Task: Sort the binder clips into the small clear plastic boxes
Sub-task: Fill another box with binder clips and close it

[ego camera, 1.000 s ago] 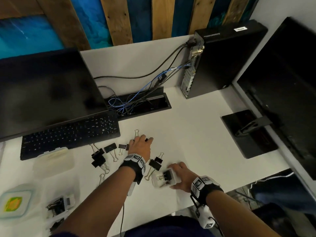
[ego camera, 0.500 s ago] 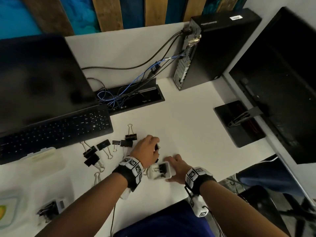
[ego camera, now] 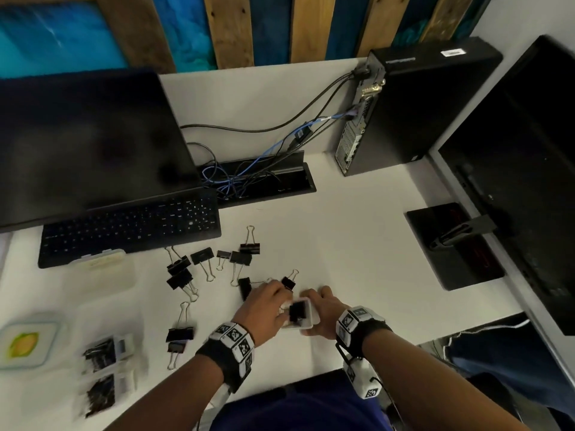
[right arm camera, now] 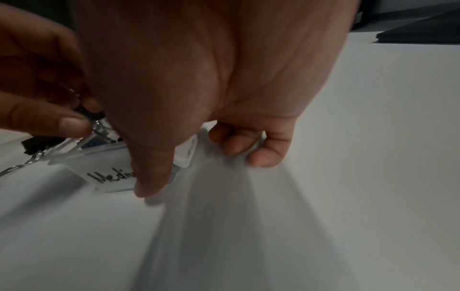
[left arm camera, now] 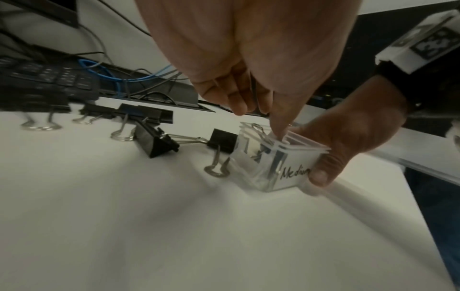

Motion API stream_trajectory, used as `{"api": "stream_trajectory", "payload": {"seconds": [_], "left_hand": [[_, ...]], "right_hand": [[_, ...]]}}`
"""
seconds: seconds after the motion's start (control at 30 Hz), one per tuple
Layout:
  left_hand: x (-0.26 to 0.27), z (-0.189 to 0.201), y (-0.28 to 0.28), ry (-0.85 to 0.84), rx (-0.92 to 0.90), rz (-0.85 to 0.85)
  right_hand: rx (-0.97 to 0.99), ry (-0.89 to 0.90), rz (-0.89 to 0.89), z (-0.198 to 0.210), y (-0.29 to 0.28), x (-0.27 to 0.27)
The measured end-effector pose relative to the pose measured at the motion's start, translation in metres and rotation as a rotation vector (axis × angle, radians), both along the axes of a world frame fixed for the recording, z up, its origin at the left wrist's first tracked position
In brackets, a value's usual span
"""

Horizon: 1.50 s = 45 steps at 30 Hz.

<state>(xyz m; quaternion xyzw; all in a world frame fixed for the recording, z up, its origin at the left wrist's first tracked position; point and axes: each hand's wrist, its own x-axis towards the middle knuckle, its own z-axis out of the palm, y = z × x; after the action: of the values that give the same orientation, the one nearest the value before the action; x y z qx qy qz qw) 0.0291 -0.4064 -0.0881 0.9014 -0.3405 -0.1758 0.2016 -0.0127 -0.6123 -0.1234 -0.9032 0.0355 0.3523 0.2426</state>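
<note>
My right hand (ego camera: 323, 311) grips a small clear plastic box (ego camera: 306, 318) near the desk's front edge, thumb across its handwritten "Medium" label (left arm camera: 295, 173). My left hand (ego camera: 272, 303) hangs over the box's open top and pinches a black binder clip (right arm camera: 90, 114) between thumb and fingers at the rim. Inside the box (left arm camera: 278, 163) I see wire handles and dark clip bodies. Several loose black binder clips (ego camera: 202, 256) lie scattered on the white desk (ego camera: 357, 244) beyond and left of my hands. The nearest clip (left arm camera: 221, 139) touches the box's far side.
Two small clear boxes (ego camera: 109, 353) with clips inside sit at the front left, beside a lidded container (ego camera: 21, 340) and a translucent case (ego camera: 102, 269). A keyboard (ego camera: 130, 225), monitor (ego camera: 87, 144), cable tray (ego camera: 258, 181), PC tower (ego camera: 413, 104) and monitor stand (ego camera: 454, 244) surround the work area.
My left hand picked a clip from the loose pile and drew back to the box that my right hand holds. The head view also shifted.
</note>
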Motion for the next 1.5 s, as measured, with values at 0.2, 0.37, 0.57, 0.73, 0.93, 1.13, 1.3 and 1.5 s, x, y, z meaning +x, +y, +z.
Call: {"api": "stream_trajectory", "payload": {"seconds": [0.2, 0.37, 0.57, 0.73, 0.93, 1.13, 1.3, 1.5], "left_hand": [[-0.008, 0.011, -0.009, -0.083, 0.204, 0.097], [-0.022, 0.023, -0.034, -0.145, 0.431, 0.092], [-0.029, 0.020, -0.029, -0.003, 0.272, 0.270], [-0.035, 0.012, -0.034, -0.032, 0.261, 0.330], [-0.036, 0.009, -0.026, -0.144, 0.280, 0.194], [-0.037, -0.001, -0.008, -0.141, 0.225, 0.079], [-0.033, -0.001, 0.012, -0.158, 0.038, 0.133], [-0.009, -0.004, 0.072, -0.106, 0.071, 0.451]], "right_hand": [[0.004, 0.012, 0.093, 0.003, -0.004, 0.003], [-0.013, 0.007, 0.156, 0.005, -0.007, 0.003], [-0.001, -0.021, 0.208, 0.005, -0.013, -0.001], [-0.006, -0.019, 0.210, 0.009, -0.013, -0.001], [-0.020, 0.004, 0.167, 0.008, -0.008, -0.002], [-0.023, 0.024, 0.111, 0.006, -0.001, -0.001], [-0.047, 0.007, 0.062, 0.005, 0.003, -0.003], [-0.123, 0.025, 0.133, 0.014, 0.013, 0.005]]}}
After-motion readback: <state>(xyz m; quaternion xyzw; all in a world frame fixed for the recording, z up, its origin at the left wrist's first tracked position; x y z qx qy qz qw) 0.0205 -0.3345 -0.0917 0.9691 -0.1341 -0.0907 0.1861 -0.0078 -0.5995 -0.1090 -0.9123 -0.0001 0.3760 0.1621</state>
